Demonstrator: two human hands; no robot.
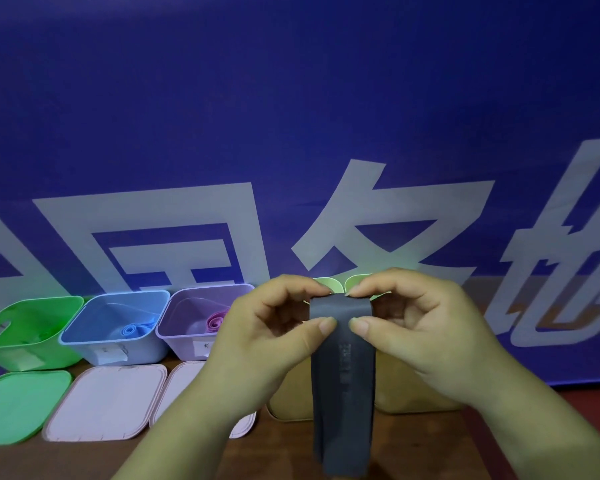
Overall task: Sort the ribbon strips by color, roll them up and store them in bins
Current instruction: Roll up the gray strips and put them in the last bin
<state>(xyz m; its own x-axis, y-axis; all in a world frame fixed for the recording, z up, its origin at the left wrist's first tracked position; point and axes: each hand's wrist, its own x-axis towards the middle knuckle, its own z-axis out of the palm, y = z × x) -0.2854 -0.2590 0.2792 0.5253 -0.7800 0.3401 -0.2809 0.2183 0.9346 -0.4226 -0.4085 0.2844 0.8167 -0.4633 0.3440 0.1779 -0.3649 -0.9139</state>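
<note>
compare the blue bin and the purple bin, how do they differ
The blue bin is light blue; the purple bin is lilac. The blue bin holds a blue ribbon roll; the purple bin holds a pink roll. No hand covers the blue bin; the left hand hides the purple bin's right side. Both stand open, side by side in the back row.

One grey strip, two hands, three unhidden bins, three unhidden lids.
</note>
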